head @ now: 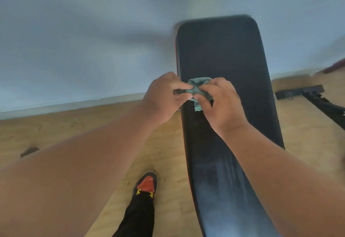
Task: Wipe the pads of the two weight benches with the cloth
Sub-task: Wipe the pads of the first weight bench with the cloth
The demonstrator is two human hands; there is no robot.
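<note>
Bunching the small teal cloth point(198, 88) between both hands, the person stands at the near end of a long black bench pad point(224, 54). The left hand point(162, 96) and right hand point(220, 102) each pinch the cloth with curled fingers, just above the pad's middle. This looks like refolding between passes. Next, the cloth needs pressing flat onto the pad and sweeping toward the far end. Only one bench pad is in view.

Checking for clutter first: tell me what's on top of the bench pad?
Nothing visibly rests on the bench pad. Both hands, left hand and right hand, pinch a teal cloth over it; they and the forearms hide part.
</note>
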